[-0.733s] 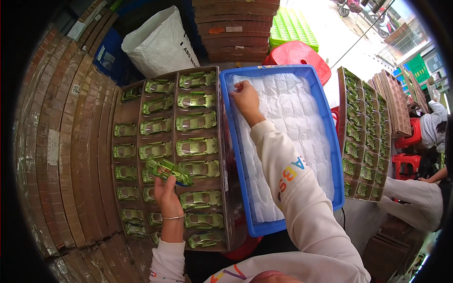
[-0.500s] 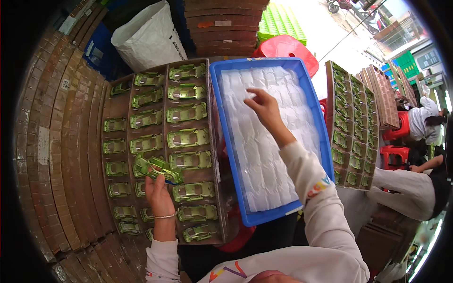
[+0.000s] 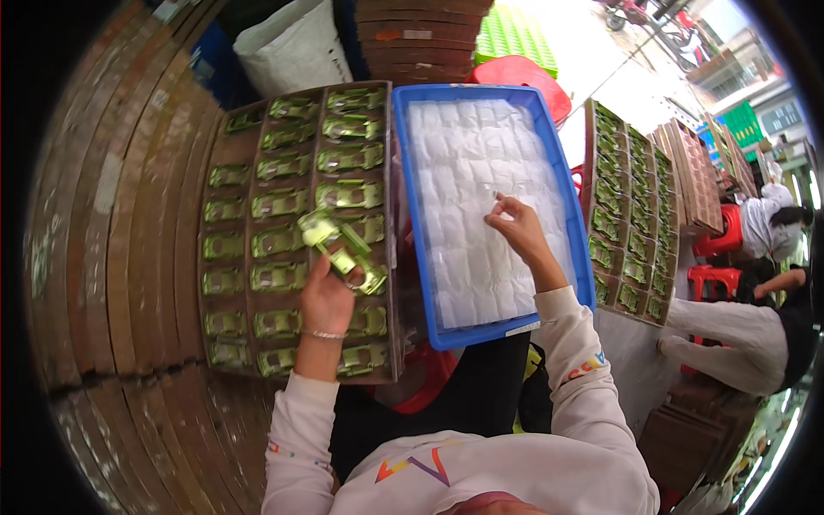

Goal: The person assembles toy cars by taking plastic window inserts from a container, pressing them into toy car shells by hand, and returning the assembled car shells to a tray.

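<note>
My left hand [image 3: 328, 296] grips a green toy car body [image 3: 343, 253], held tilted above a brown partitioned tray [image 3: 230, 146]. Rows of similar green car bodies [image 3: 279, 202] lie in that tray's compartments. To the right, a blue plastic tray [image 3: 410, 199] is lined with rows of white, crinkled plastic packets [image 3: 468, 279]. Just over these packets is my right hand [image 3: 524, 232], its thumb and forefinger pinched together. A tiny pale thing shows at the fingertips, too small to name.
Stacked brown trays [image 3: 112, 215] stand along the left. Behind are a white sack [image 3: 296, 51] and a red stool [image 3: 524, 73]. Another tray of green car bodies [image 3: 631, 215] stands at right, beyond the blue one. A seated person's pale trousers [image 3: 730, 348] show at far right.
The whole view has shifted a little. My left hand has moved right with the car body. My right hand has come lower over the white packets, and its fingers have closed into a pinch.
</note>
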Demonstrator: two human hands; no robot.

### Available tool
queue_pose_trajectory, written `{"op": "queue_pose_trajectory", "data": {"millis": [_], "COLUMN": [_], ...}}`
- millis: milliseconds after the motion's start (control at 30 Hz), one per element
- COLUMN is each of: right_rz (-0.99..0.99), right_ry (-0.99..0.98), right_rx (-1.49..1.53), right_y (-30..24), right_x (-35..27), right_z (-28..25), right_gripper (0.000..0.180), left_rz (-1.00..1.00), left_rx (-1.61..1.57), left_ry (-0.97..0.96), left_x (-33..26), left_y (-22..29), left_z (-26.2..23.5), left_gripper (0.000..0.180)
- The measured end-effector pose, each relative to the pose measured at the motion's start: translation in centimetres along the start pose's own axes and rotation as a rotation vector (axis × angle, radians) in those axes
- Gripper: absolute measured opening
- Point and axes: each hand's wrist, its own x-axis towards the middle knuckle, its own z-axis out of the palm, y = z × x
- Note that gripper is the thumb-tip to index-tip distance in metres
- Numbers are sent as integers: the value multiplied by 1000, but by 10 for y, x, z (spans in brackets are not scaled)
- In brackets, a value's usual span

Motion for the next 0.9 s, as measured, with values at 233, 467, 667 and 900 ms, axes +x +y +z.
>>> {"op": "queue_pose_trajectory", "data": {"millis": [233, 467, 667, 900], "right_rz": [-123, -738, -1036, -1148], "right_ry": [44, -149, -98, -67], "right_rx": [345, -119, -512, -715], "right_y": [-76, -138, -136, -139], "right_x": [-72, -140, -149, -157], "right_z": [25, 54, 70, 84], "right_gripper": [6, 15, 22, 22], "left_rz": [-131, -126, -136, -141], "left_rx": [-213, -231, -178, -164], "left_ry": [-183, -155, -84, 68], "left_x": [-21, -37, -49, -52], "left_y": [-20, -31, -40, -41], "left_z": [43, 44, 48, 46], "left_gripper": [60, 47, 54, 56]}}
